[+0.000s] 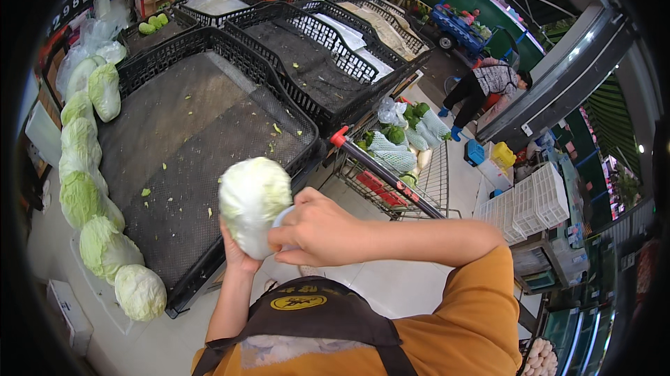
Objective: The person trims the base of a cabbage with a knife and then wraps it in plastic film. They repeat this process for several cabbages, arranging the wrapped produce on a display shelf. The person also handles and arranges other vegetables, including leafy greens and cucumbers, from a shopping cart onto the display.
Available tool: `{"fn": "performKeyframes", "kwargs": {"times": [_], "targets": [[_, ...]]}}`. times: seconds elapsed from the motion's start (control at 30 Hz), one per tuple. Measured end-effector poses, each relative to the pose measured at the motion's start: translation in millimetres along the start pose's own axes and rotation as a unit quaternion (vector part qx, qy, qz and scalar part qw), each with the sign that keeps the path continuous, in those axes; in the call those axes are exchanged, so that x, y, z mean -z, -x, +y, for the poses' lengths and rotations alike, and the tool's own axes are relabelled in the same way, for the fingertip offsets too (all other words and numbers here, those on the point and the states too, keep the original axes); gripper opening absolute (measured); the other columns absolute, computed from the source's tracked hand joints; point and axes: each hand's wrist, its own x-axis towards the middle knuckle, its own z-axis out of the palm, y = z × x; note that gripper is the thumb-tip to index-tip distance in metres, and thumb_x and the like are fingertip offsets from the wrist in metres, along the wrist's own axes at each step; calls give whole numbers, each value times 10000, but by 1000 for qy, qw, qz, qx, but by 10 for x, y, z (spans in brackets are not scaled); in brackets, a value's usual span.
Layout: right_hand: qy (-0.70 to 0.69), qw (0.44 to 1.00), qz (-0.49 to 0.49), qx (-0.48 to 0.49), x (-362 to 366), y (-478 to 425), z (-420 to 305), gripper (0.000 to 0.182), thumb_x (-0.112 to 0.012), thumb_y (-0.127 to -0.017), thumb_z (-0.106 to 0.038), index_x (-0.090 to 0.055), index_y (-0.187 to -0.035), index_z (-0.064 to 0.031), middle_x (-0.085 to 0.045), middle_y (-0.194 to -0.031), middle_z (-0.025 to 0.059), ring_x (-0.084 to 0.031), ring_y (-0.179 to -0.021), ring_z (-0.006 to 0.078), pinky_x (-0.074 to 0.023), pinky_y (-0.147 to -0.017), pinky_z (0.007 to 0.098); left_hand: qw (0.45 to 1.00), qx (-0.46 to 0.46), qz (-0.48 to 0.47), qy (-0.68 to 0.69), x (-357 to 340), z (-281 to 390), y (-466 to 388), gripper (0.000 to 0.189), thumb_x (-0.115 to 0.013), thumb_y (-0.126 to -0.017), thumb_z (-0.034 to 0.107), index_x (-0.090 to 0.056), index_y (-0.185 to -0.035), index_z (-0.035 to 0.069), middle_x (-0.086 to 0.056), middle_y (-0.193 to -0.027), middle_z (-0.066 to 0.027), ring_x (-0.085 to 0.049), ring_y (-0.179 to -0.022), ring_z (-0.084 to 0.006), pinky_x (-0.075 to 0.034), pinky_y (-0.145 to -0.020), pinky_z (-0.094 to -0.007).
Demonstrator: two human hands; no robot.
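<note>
A head of napa cabbage (254, 200) is raised in front of my apron, over the near edge of a black plastic crate (172, 130). My left hand (242, 254) cups it from below and the side. Against the cabbage's right side, my right hand (327, 229) grips a pale, rounded object (284, 224), possibly a roll of film or tape; the fingers hide most of it. Along the crate's left side runs a row of napa cabbages (81, 151), some with a film-like sheen. The nearest cabbage (140, 292) rests by the crate's front left corner.
Leaf scraps dot the crate's dark mat. Right of the crate stands a wire shopping cart (387, 187) with vegetables in netting. More black crates (309, 57) lie beyond. A person (484, 88) bends near the doorway, and white baskets (528, 200) are stacked at right.
</note>
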Motion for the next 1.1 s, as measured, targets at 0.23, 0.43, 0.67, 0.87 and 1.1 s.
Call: {"fn": "performKeyframes", "kwargs": {"times": [0.23,0.43,0.67,0.87,1.1], "targets": [[94,989,33,-108,-218,196,336,500,-593,-790,-501,-485,-981,-52,-481,-457,79,-506,-477,300,-364,-739,369,991,36,-125,8,-237,162,194,706,-521,-797,566,-347,-1360,177,-437,-1343,-72,-474,-1175,-288,-446,-921,-484],[-17,997,48,-62,-636,518,235,539,-610,-763,-518,-543,-910,-3,-547,-531,98,-503,-534,297,-334,-747,357,984,120,-70,-111,-91,207,300,571,-387,-909,473,-368,-1339,99,-479,-1296,-118,-522,-1126,-285,-466,-906,-447],[-142,969,179,-94,-929,639,35,494,-658,-767,-434,-530,-1046,-47,-590,-644,103,-515,-602,272,-332,-772,349,992,32,-31,-116,39,147,483,581,-374,-908,483,-386,-1308,62,-509,-1242,-150,-542,-1085,-297,-470,-905,-438],[-236,961,106,-93,-968,653,93,531,-678,-731,-475,-537,-1070,-91,-550,-581,91,-491,-581,279,-332,-760,344,988,-13,7,-153,229,286,826,742,-515,-808,545,-353,-1332,45,-475,-1281,-166,-507,-1137,-309,-435,-943,-462],[-143,976,154,-54,-1311,476,-62,554,-630,-771,-470,-498,-1060,-15,-516,-511,115,-506,-524,312,-342,-758,354,963,-33,-171,-203,281,540,861,900,-650,-701,567,-330,-1351,32,-455,-1305,-158,-473,-1177,-306,-396,-986,-459]]}}
